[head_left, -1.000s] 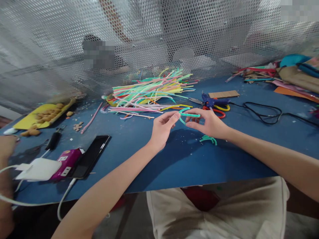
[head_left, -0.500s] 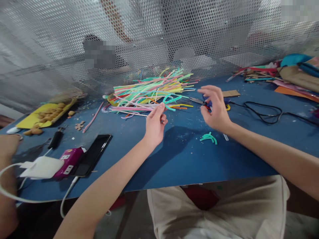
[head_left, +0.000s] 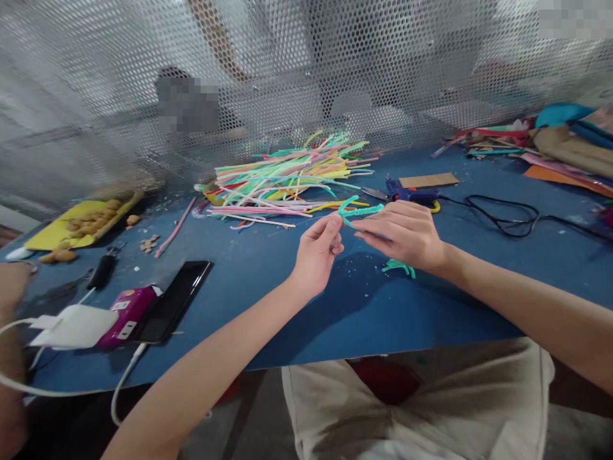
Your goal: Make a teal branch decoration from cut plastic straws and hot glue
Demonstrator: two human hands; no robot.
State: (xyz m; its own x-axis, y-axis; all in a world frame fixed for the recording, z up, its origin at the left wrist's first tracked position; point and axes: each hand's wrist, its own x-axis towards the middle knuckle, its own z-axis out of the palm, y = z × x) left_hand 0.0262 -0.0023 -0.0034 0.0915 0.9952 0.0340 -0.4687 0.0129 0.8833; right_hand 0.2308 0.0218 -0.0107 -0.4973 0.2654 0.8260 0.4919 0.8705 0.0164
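Back from near the glue gun [head_left: 414, 194], the right hand [head_left: 407, 235] now meets the left hand [head_left: 316, 257] at the branching green stems [head_left: 361, 211], above the middle of the blue table [head_left: 306, 332]. Left thumb and finger pinch the joint, probably leaving the prongs free; right fingers lie close together, though I can't tell whether they pinch. Green scraps [head_left: 401, 266] lie nearer the front edge, seemingly handy.

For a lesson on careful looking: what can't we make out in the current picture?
All head view:
Scissors' handles: mostly behind the right hand.
Right fingers' grip on the turquoise stem: hidden by that hand.
Another person's arm: cut off by left edge.
Details behind perforated screen: blurred.
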